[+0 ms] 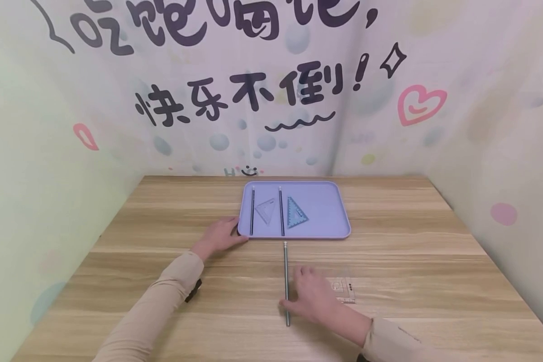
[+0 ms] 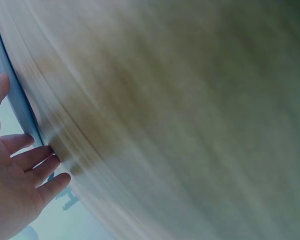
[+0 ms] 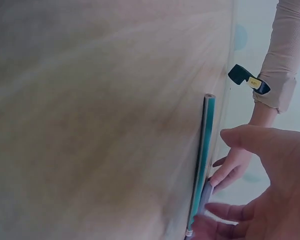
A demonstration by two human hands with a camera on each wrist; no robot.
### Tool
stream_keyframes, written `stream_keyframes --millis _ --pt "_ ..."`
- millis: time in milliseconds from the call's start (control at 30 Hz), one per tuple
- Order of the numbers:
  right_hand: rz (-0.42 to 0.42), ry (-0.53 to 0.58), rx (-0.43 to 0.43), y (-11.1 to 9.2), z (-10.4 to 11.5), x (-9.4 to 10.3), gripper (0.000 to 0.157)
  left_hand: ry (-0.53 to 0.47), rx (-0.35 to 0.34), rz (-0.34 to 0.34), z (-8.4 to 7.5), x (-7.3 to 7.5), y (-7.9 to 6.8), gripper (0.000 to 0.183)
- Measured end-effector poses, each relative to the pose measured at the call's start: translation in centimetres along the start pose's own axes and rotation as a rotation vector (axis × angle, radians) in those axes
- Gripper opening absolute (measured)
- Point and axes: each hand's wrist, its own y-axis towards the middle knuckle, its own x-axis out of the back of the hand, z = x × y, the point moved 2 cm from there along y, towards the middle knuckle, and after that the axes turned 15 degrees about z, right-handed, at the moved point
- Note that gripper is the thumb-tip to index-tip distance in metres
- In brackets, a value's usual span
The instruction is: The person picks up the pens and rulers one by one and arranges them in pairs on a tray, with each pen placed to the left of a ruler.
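Observation:
My left hand (image 1: 220, 235) rests against the front left corner of a lavender tray (image 1: 326, 213). Its fingers look spread and relaxed beside the tray edge in the left wrist view. Inside the tray lie two dark pencils (image 1: 252, 211), a clear set square (image 1: 266, 210) and a blue set square (image 1: 296, 213). A green pencil (image 1: 286, 266) with a pale eraser end lies on the table before the tray. Over this pencil, my right hand (image 1: 314, 296) has its thumb and fingers apart. Beside that hand is a flat transparent ruler-like piece (image 1: 345, 289), partly hidden.
The wood-grain table (image 1: 163, 211) meets a printed cloth backdrop (image 1: 271, 100) behind the tray. Similar cloth hangs at both sides. A black strap device (image 3: 250, 80) sits on the left wrist.

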Motion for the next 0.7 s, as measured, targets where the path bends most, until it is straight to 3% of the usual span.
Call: stream_keyframes --millis 300,700 --pt "0.087 0.278 0.028 0.24 -0.19 -0.70 0.033 0.006 -0.007 -0.009 0.05 -0.03 0.03 0.069" --pt "0.179 0.495 0.021 -0.22 -0.46 -0.65 0.019 0.000 0.000 -0.008 0.11 -0.13 0.11 0.070"
